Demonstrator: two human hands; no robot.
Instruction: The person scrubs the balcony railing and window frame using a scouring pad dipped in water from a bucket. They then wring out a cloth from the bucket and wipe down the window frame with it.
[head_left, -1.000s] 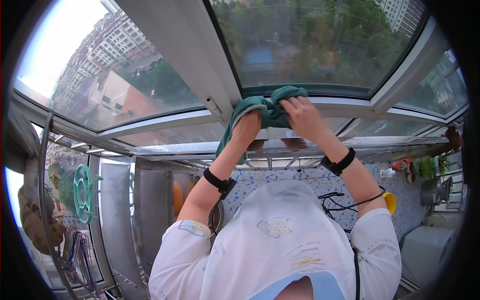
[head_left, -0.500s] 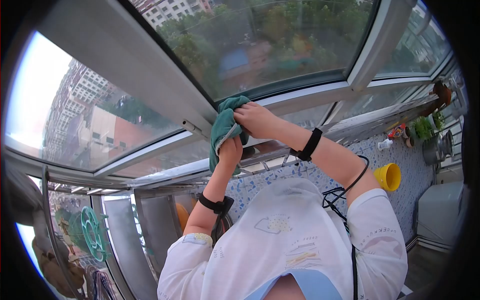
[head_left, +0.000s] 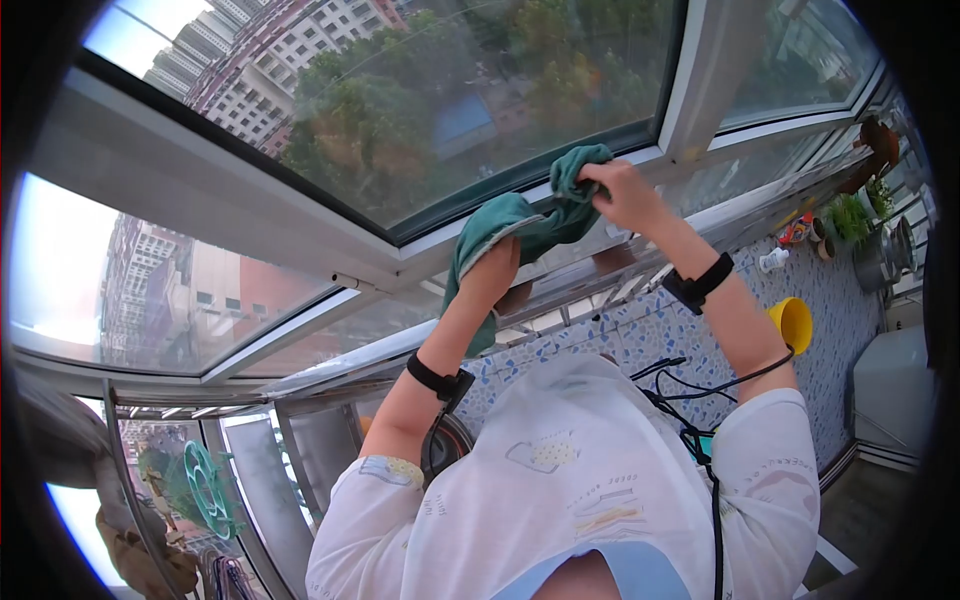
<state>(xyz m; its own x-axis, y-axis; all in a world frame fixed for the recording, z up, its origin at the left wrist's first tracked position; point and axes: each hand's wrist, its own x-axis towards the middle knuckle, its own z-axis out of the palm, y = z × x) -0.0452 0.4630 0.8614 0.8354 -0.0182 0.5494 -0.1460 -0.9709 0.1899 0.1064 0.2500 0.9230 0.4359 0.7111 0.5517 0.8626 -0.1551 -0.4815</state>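
Note:
A green cloth (head_left: 540, 232) is stretched between my two hands along the lower frame of the window (head_left: 440, 110). My right hand (head_left: 628, 195) pinches its bunched right end against the frame, fingers closed. At the cloth's left part, my left hand (head_left: 492, 268) is partly covered by the fabric and holds it, and a loose end hangs down below. Black bands with small devices circle both forearms.
A yellow bucket (head_left: 792, 325) stands on the blue-and-white patterned floor at the right, near a white bottle (head_left: 773, 260) and potted plants (head_left: 850, 238). Black cables (head_left: 680, 400) hang by my right arm. A green hanger (head_left: 208, 488) is at the lower left.
My right hand has moved right along the frame, away from my left hand, drawing the cloth out between them. My left hand has shifted slightly right. The head view has turned.

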